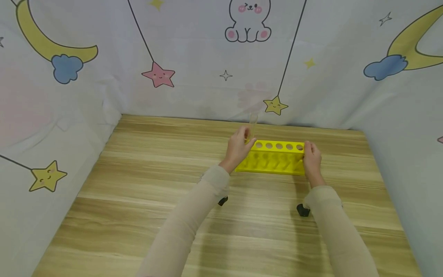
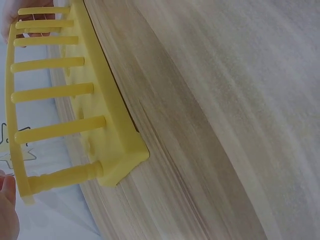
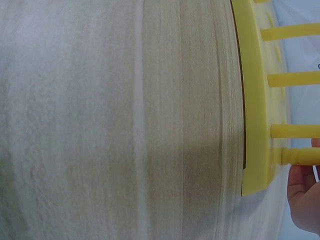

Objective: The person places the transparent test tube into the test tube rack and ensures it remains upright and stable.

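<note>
A clear test tube (image 1: 253,122) stands nearly upright in my left hand (image 1: 238,145), pinched between thumb and fingers. Its lower end is hidden behind the hand, over the left end of a yellow test tube rack (image 1: 273,158). At the opposite end, my right hand (image 1: 312,159) grips the rack by its side. The holes along the rack's top look empty in the head view. From the left wrist, the rack's base (image 2: 107,107) and row of pegs show, with left fingers (image 2: 7,195) at the top plate's end. Right fingers (image 3: 300,185) wrap the end post in the right wrist view.
The rack stands toward the back of a wood-grain table (image 1: 155,161). Behind it and along both sides hangs a white curtain (image 1: 200,57) printed with stars and moons. Small black pieces (image 1: 303,210) sit under both wrists.
</note>
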Demonstrator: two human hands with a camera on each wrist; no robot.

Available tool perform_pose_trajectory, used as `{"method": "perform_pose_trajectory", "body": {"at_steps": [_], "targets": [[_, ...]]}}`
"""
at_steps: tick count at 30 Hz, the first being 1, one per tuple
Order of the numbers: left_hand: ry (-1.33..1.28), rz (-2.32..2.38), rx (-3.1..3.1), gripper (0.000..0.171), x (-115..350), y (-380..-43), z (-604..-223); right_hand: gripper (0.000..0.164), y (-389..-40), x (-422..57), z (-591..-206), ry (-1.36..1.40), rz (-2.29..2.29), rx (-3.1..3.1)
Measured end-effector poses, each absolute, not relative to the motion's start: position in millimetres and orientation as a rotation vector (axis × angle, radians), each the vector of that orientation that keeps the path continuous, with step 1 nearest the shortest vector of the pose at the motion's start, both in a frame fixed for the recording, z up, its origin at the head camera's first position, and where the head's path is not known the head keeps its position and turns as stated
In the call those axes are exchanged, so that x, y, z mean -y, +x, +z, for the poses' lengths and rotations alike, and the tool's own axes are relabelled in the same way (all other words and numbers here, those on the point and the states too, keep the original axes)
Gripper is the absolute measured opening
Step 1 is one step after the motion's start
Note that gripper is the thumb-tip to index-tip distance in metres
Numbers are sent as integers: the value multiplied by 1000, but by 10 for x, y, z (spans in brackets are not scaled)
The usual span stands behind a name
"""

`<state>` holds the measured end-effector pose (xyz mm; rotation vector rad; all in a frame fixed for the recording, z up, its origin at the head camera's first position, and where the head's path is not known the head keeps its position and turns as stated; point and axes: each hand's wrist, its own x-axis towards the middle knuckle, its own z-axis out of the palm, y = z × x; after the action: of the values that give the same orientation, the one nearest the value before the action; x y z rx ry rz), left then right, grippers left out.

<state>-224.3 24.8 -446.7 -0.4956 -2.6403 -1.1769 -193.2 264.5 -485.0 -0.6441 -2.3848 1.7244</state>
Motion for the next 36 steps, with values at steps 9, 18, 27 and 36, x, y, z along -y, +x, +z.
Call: {"method": "perform_pose_trajectory", "body": {"at_steps": [9, 18, 27, 36], "targets": [[-489, -1161, 2642, 26, -245, -2231, -4481, 42, -1938, -2642, -4852, -633, 1720, 2376], [-478, -1151, 2660, 26, -244, -2218, -4498, 44, -1942, -2636, -4853, -639, 1738, 2361], [-502, -1123, 2652, 27, -234, -2215, -4529, 49, -1932, -2638, -4848, -628, 1729, 2378], [-507, -1094, 2638, 27, -236, -2213, -4548, 46, -1931, -2637, -4844, -639, 1746, 2360]]}}
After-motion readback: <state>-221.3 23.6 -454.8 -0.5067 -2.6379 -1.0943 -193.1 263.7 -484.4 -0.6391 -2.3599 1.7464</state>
